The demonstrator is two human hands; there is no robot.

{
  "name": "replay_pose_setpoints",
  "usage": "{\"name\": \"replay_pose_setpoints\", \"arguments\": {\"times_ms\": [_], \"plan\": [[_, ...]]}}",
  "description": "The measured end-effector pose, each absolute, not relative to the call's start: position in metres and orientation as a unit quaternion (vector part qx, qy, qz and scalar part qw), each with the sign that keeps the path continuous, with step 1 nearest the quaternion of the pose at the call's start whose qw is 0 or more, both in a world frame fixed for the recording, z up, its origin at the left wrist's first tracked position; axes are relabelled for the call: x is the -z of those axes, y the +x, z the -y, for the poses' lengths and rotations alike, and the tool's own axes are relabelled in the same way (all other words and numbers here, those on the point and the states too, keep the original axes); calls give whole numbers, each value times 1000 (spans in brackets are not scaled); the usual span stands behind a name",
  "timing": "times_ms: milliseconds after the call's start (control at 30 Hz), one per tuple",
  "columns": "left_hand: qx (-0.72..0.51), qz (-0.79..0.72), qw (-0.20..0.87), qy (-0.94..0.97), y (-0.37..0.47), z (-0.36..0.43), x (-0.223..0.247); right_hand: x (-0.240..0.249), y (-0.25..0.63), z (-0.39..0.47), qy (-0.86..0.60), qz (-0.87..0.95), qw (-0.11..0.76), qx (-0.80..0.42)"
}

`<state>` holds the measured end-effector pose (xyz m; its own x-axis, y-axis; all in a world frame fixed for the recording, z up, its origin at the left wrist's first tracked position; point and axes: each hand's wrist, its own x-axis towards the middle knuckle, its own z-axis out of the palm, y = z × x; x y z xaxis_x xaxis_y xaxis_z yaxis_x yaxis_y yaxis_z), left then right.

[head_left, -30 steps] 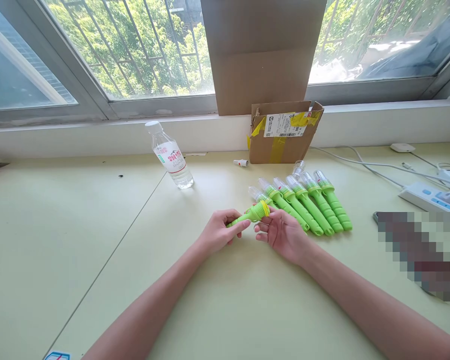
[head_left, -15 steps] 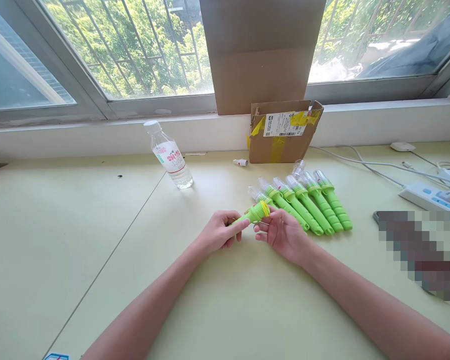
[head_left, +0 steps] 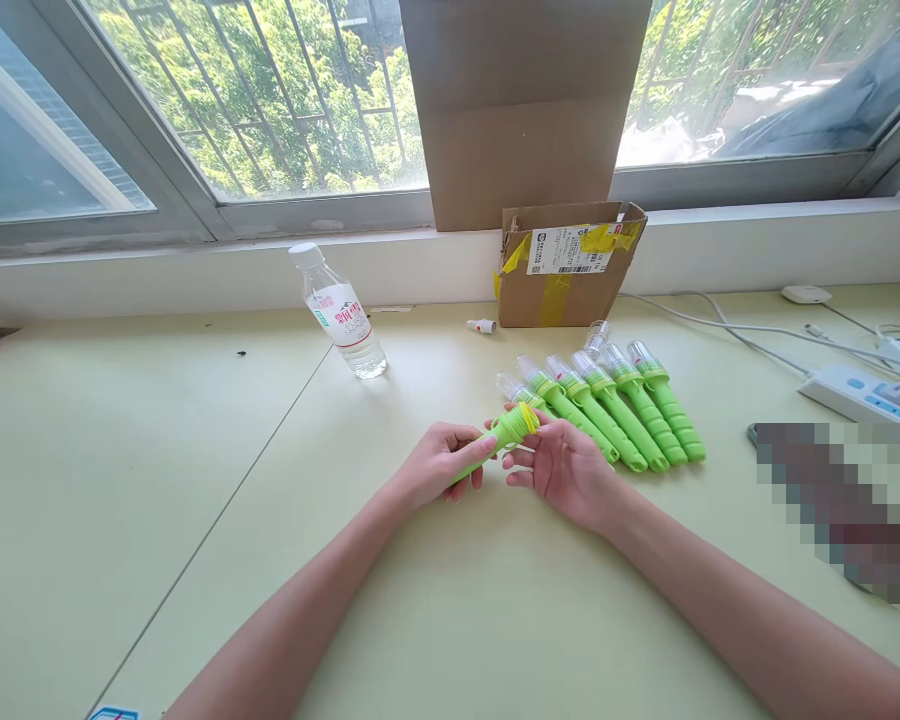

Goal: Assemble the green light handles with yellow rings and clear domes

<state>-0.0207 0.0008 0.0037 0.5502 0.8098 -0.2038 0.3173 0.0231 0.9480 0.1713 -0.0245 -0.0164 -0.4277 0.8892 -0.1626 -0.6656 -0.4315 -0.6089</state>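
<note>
My left hand [head_left: 441,462] is wrapped round a green flashlight-like tube [head_left: 504,430], thumb along its side, its threaded end tilted up to the right. That end has no clear cap on it, and a yellow ring [head_left: 529,418] sits around it. My right hand [head_left: 574,472], palm turned up, touches the ring with thumb and index fingertip; the other fingers are loosely curled beneath. Right behind lie several green lights with clear caps [head_left: 652,400] in a slanted row. A loose clear cap [head_left: 597,336] rests at the row's far side.
A water bottle [head_left: 345,315] stands at the back left. An open cardboard box [head_left: 562,285] is by the window sill, with a small white part [head_left: 482,326] beside it. To the right are a power strip [head_left: 859,395], cables and a blurred dark object [head_left: 832,510].
The tube has shifted slightly within my left hand, with more of its lower end showing. The yellow ring looks a little more tilted at the right fingertips. Everything else stays put.
</note>
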Motion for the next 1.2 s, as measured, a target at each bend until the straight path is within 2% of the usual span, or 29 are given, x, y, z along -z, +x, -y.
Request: {"name": "replay_pose_setpoints", "arguments": {"times_ms": [400,733,1033,1200], "plan": [[-213,-441,559,669,-19,1,-6,20,172,22,-233,235,481,-812],[-346,-476,466,661,-13,-1,9,22,172,20,-245,220,500,-801],[-334,-463,497,654,-15,-3,7,18,171,20,-255,219,501,-798],[-329,-466,472,672,-15,-2,6,19,171,20,-263,209,504,-796]]}}
